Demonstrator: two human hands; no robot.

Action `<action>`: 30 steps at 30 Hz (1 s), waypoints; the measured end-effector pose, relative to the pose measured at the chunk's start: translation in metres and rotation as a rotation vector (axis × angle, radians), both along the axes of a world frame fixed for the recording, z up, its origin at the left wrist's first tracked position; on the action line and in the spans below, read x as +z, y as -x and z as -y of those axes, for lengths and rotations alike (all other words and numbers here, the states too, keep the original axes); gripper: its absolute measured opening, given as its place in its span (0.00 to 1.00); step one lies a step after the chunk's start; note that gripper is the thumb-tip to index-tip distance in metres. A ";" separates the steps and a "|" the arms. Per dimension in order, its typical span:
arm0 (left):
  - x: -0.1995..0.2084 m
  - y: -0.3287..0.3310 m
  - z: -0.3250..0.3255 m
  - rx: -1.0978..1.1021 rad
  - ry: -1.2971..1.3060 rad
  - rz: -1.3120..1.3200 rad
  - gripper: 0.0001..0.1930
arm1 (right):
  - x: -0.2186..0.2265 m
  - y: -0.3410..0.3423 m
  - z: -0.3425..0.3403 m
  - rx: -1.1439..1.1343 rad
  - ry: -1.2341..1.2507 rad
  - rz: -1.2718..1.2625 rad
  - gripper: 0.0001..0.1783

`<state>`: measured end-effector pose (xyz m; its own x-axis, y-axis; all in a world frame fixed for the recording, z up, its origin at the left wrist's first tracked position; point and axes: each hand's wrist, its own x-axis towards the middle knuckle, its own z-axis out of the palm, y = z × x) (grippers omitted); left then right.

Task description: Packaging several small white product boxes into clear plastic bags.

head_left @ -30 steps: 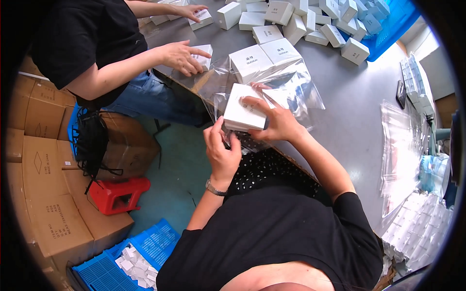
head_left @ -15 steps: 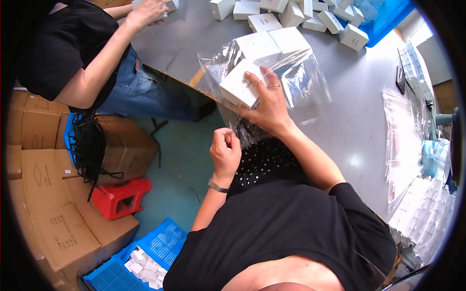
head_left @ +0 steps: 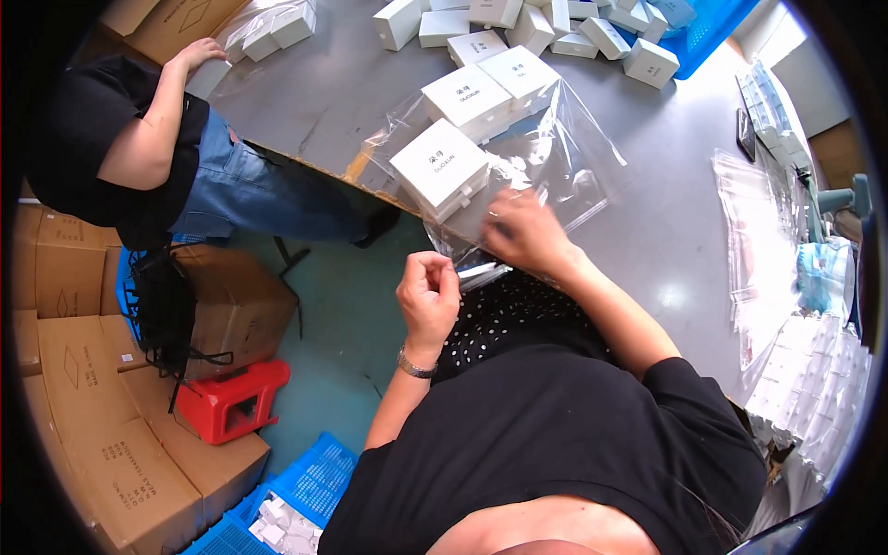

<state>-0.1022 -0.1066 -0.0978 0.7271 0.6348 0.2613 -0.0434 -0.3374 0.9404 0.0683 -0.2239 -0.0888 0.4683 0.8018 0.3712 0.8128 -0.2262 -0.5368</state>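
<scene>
Left hand [head_left: 429, 298] is clenched on the near edge of a clear bag [head_left: 569, 166]; right hand [head_left: 529, 233], farther and to the right, is blurred, grip indeterminable. Bagged white boxes [head_left: 438, 166] rest at the grey table's [head_left: 671, 203] near left edge.

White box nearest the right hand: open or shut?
Looks shut: the white box has a flat, unbroken top, no contents showing. Far sides are hidden. The right hand, blurred, is beside it.

Head cam, left fisheye: sits close above the wearer's shirt [head_left: 555, 416], faces steeply down and forward. Wide: table [head_left: 661, 208] upper right, floor [head_left: 333, 338] left, black round rim.
</scene>
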 end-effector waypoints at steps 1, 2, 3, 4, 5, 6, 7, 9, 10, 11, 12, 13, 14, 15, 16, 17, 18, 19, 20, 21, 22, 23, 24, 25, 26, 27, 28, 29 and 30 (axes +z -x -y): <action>-0.007 -0.001 0.002 -0.058 -0.061 0.000 0.05 | 0.000 0.000 -0.011 0.201 0.060 0.091 0.24; -0.005 0.000 0.009 -0.088 -0.044 -0.024 0.06 | 0.003 0.004 -0.033 0.127 0.130 0.030 0.20; -0.001 0.000 0.017 -0.124 -0.025 -0.043 0.06 | 0.007 0.007 -0.057 0.047 0.201 -0.027 0.16; 0.002 0.001 0.023 -0.144 -0.068 -0.036 0.07 | 0.007 0.001 -0.072 0.010 0.163 -0.022 0.17; 0.001 0.001 0.024 -0.171 -0.072 -0.020 0.07 | 0.005 -0.006 -0.081 -0.044 0.127 -0.011 0.18; -0.002 -0.002 0.020 -0.073 0.075 0.002 0.07 | 0.005 -0.005 -0.086 -0.051 0.139 -0.012 0.19; -0.004 -0.004 0.015 0.019 0.226 0.020 0.07 | 0.004 -0.001 -0.088 -0.063 0.153 -0.012 0.21; -0.007 0.004 0.000 0.007 0.395 0.108 0.07 | -0.022 -0.009 -0.080 0.195 -0.152 0.052 0.31; -0.008 0.013 -0.009 0.002 0.299 0.016 0.07 | -0.015 -0.009 -0.069 0.337 -0.164 0.019 0.33; -0.007 0.017 -0.018 -0.010 0.201 -0.065 0.07 | -0.005 -0.010 -0.044 0.444 -0.010 -0.131 0.32; 0.001 0.020 -0.027 -0.106 0.223 -0.113 0.07 | 0.014 -0.017 -0.019 0.631 0.162 -0.223 0.31; 0.009 0.022 -0.036 -0.193 0.241 -0.164 0.07 | 0.049 -0.033 0.002 0.893 0.463 -0.421 0.28; 0.018 0.023 -0.046 -0.192 0.255 -0.141 0.07 | 0.072 -0.050 0.029 0.963 0.562 -0.626 0.28; 0.027 0.018 -0.059 -0.187 0.269 -0.120 0.07 | 0.091 -0.072 0.052 0.954 0.548 -0.876 0.28; 0.044 0.007 -0.069 -0.137 0.251 -0.085 0.06 | 0.109 -0.098 0.071 0.837 0.364 -0.915 0.25; 0.056 -0.008 -0.080 -0.088 0.237 -0.054 0.06 | 0.120 -0.129 0.083 0.665 0.149 -0.717 0.23; 0.062 -0.033 -0.092 -0.052 0.061 -0.057 0.06 | 0.119 -0.164 0.091 0.338 -0.014 -0.375 0.26; 0.069 -0.069 -0.099 -0.028 -0.115 -0.063 0.05 | 0.111 -0.207 0.099 -0.014 -0.058 0.048 0.32; 0.083 -0.109 -0.094 -0.095 -0.254 -0.038 0.05 | 0.095 -0.245 0.100 -0.694 0.228 0.371 0.36; 0.102 -0.150 -0.084 -0.167 -0.390 -0.011 0.04 | 0.076 -0.293 0.116 -0.762 0.216 0.568 0.38; 0.118 -0.190 -0.067 -0.247 -0.464 0.011 0.06 | 0.068 -0.328 0.146 -0.839 0.208 0.776 0.40; 0.126 -0.230 -0.058 -0.336 -0.635 0.018 0.09 | 0.063 -0.350 0.162 -0.841 0.208 0.769 0.40; 0.132 -0.269 -0.044 -0.426 -0.734 0.053 0.12 | 0.058 -0.368 0.174 -0.825 0.276 0.483 0.40; 0.134 -0.307 -0.025 -0.526 -0.729 0.110 0.15 | 0.055 -0.382 0.180 -0.803 0.337 0.201 0.39; 0.127 -0.345 -0.015 -0.550 -0.914 0.114 0.20 | 0.059 -0.384 0.183 -0.809 0.329 0.202 0.39; 0.123 -0.379 0.001 -0.551 -1.011 0.114 0.24 | 0.068 -0.370 0.190 -0.804 0.331 0.011 0.39; 0.112 -0.415 0.014 -0.549 -1.050 0.035 0.33 | 0.073 -0.353 0.201 -0.810 0.331 -0.176 0.38; 0.102 -0.434 0.030 -0.601 -1.041 0.076 0.33 | 0.069 -0.337 0.224 -0.795 0.347 -0.370 0.33; 0.093 -0.458 0.042 -0.586 -1.132 -0.115 0.38 | 0.059 -0.320 0.235 -0.754 0.415 -0.485 0.34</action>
